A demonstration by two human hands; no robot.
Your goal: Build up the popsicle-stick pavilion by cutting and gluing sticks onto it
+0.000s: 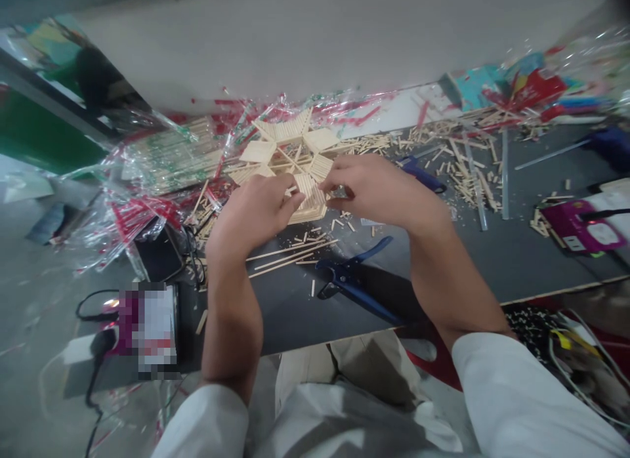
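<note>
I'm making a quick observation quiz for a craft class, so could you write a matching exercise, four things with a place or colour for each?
Things:
1. Stick model
2. Cutter
3. Clear rods
4. Bundle of long sticks

Places and colours:
A. Left of the model
B. Blue, lying near the front edge of the table
C. At the fingers of the left hand and right hand
D. Right of the hands, by scattered stick pieces

Pairs: 1-C, 2-B, 3-D, 4-A

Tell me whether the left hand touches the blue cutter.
Apart: the head view shows tabletop and loose sticks between the left hand and blue cutter.
</note>
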